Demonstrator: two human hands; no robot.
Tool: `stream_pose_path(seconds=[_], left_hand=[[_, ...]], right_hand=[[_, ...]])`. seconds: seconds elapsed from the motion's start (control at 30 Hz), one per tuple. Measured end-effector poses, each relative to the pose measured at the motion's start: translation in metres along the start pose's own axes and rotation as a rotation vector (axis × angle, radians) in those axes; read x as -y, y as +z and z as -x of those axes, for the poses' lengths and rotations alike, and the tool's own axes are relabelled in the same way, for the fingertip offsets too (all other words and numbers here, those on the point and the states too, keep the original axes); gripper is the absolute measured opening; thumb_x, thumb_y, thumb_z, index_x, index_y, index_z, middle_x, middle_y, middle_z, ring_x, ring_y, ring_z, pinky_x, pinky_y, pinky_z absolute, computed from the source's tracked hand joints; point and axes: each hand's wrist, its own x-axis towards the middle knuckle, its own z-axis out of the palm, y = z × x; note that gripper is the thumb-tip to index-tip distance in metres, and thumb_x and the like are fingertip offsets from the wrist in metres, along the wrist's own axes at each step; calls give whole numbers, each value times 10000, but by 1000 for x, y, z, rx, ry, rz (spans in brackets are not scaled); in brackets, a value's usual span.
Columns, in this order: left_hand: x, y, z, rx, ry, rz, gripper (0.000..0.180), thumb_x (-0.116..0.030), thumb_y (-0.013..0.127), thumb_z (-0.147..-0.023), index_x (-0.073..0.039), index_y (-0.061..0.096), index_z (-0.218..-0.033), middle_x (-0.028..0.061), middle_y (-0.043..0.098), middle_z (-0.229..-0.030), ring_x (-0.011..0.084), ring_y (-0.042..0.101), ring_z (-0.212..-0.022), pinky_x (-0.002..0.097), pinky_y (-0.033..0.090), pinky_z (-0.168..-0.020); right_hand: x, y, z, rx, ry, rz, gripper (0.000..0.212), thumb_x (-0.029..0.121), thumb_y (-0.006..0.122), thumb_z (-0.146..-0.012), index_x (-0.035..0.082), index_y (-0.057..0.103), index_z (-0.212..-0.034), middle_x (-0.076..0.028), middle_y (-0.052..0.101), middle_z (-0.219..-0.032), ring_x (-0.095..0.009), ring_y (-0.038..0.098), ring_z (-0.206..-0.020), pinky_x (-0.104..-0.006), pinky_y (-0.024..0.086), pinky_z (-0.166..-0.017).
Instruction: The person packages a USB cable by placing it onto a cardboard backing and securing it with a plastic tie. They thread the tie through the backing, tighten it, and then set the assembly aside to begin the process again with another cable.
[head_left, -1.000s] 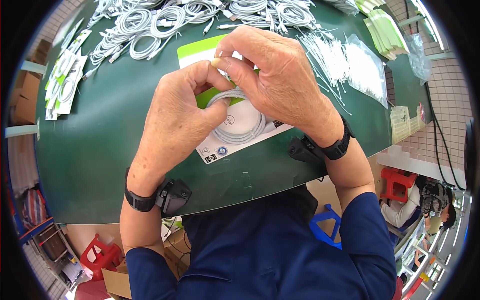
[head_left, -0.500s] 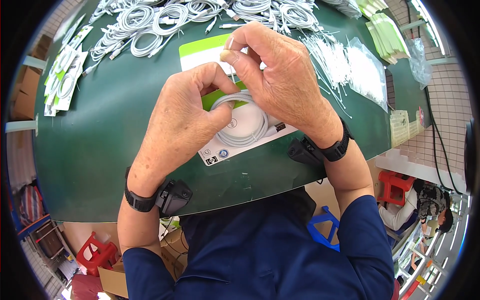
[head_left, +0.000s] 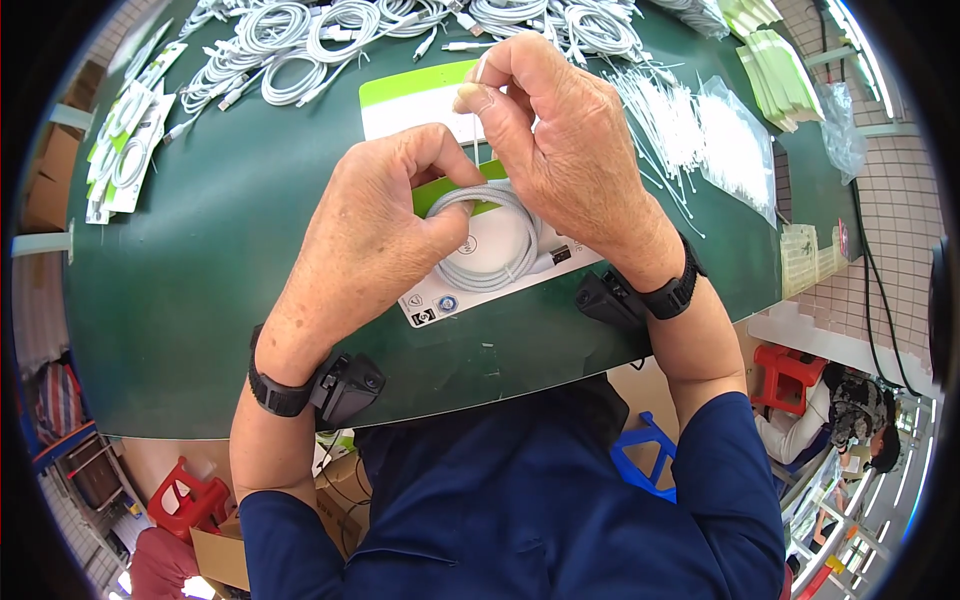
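Note:
My left hand (head_left: 380,220) is closed on the upper left of a coiled grey-white USB cable (head_left: 497,281), thumb and forefinger gripping the coil. The coil lies on a white and green packaging card (head_left: 470,302), with its USB plug resting toward the card's right side. Above it, my right hand (head_left: 570,145) pinches the upper end of a thin white cable tie (head_left: 477,140). The tie runs down taut to the top of the coil by my left fingertips; where it passes through the card or coil is hidden. Another green and white card (head_left: 400,112) lies just beyond.
Coiled cables (head_left: 330,40) pile along the table's far edge. To the right lie loose cable ties (head_left: 655,120), a clear bag of ties (head_left: 738,150) and stacked green cards (head_left: 780,80). Carded cables (head_left: 130,150) sit at left. A red stool (head_left: 190,500) stands below the table.
My right hand has moved slightly up and right, drawing the cable tie's end farther from the coil. My left hand keeps its grip on the coil.

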Motion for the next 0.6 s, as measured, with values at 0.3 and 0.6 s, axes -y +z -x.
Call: stream_pose_path(seconds=[0.3,0.6], left_hand=[[2,1,-1,19,-11,-28,140,10,613,-753,38,650,-885,82,688,-795,136,594,-712,298,501,-705],[11,-1,-3,-2,-35,60,122,23,611,-758,43,649,-872,79,685,-789,124,600,-726,288,503,-708]], right_hand=[[-1,0,3,40,40,-27,103,46,685,-927,33,597,-981,-47,635,-759,-145,604,-612,-287,485,-575],[-3,-9,1,127,18,-231,134,2,728,-864,27,727,-995,-76,671,-805,-171,656,-706,-281,528,-665]])
